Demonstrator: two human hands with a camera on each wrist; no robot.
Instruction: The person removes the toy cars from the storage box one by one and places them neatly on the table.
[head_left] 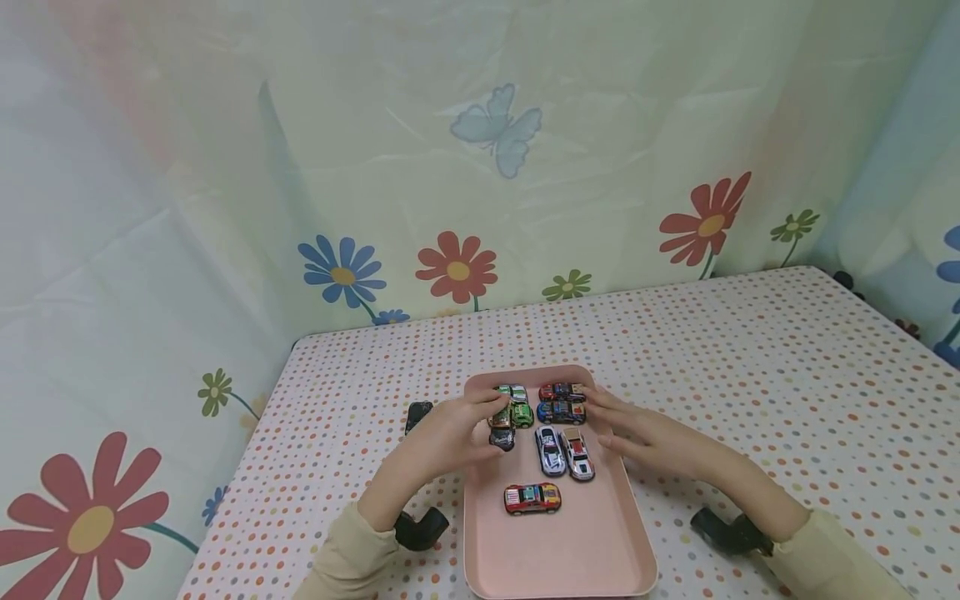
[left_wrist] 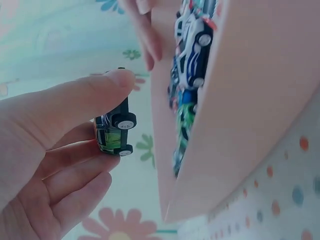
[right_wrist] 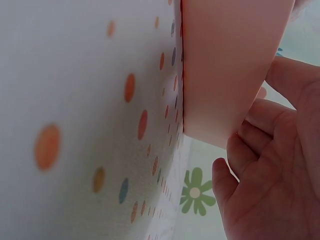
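Note:
My left hand (head_left: 448,429) pinches a small dark toy car (left_wrist: 114,127) with greenish windows between thumb and fingers, above the left side of the pink tray (head_left: 562,558). In the tray, two green toy cars (head_left: 521,414) lie partly hidden behind that hand. My right hand (head_left: 656,437) is at the tray's right rim, its fingers reaching over the edge with nothing gripped. By its fingertips lie a blue-black toy car (head_left: 560,412) and a red-black toy car (head_left: 557,391). Below them are a silver toy car (head_left: 551,452) and a white-red toy car (head_left: 577,454) side by side.
A red and yellow toy car (head_left: 532,497) sits alone, crosswise, mid-tray. Outside the tray, a black toy car (head_left: 417,414) lies on the dotted tablecloth (head_left: 360,392), left of it. A flowered curtain (head_left: 600,167) hangs behind the table.

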